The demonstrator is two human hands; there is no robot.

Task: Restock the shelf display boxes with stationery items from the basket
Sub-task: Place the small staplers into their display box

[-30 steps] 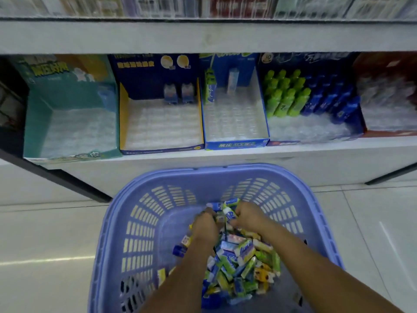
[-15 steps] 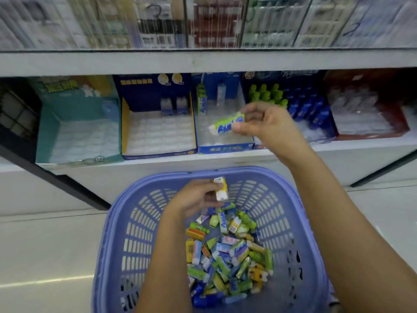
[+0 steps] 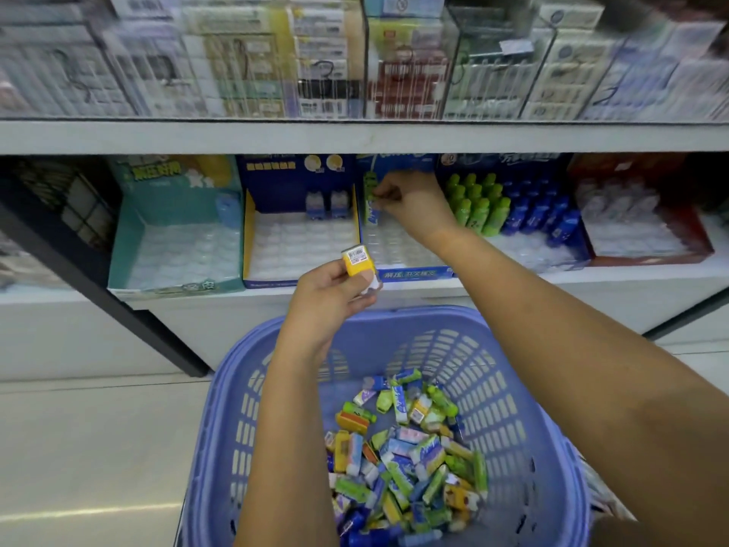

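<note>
The right hand (image 3: 412, 205) pinches a green-and-white stick (image 3: 370, 214) between its fingertips at its 9 o'clock, at the back left of the blue box (image 3: 410, 273) (blur hides whether it is seated). The left hand (image 3: 329, 300) curls round a yellow eraser (image 3: 356, 261), at 7 o'clock from the right. At 6 o'clock, the basket (image 3: 513, 349) holds mixed stationery (image 3: 406, 459).

A shop, plainly: white shelving (image 3: 236, 138) carries open display boxes (image 3: 300, 246) of small packaged goods, retail packs (image 3: 244, 65) crowd the tier above, a plastic basket (image 3: 426, 319) below.
</note>
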